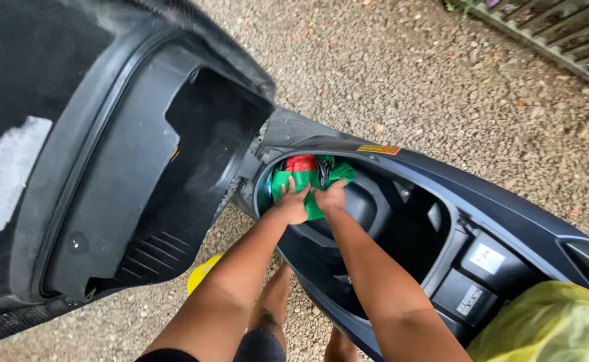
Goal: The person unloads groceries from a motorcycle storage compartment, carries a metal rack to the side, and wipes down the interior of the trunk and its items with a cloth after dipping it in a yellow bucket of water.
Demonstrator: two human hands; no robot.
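A dark scooter's raised black plastic seat underside (pixel 113 181) fills the left of the view, hinged up and tilted toward the camera. Beside it lies the open under-seat storage tub (pixel 402 228), a long black plastic well whose long axis runs from the upper left down to the lower right of the frame, rimmed by the scooter's dark matte body panel (pixel 509 208). Grey gravel ground (pixel 408 67) spreads behind, with a slatted metal grate (pixel 562 33) in the upper right corner.

A translucent yellow plastic bag (pixel 549 322) sits at the lower right edge, just beside the tub's near end.

A person's two bare arms reach in from below. The left hand (pixel 291 204) and right hand (pixel 331 198) lie side by side, nearly touching, both pressed palm-down on a folded green cloth bundle (pixel 304 184) with a red patch at its top. The bundle is tucked into the far, upper-left end of the tub, against its wall, its length lying roughly across the tub; which way it points cannot be told. Whether the fingers grip the cloth or merely press it is unclear.
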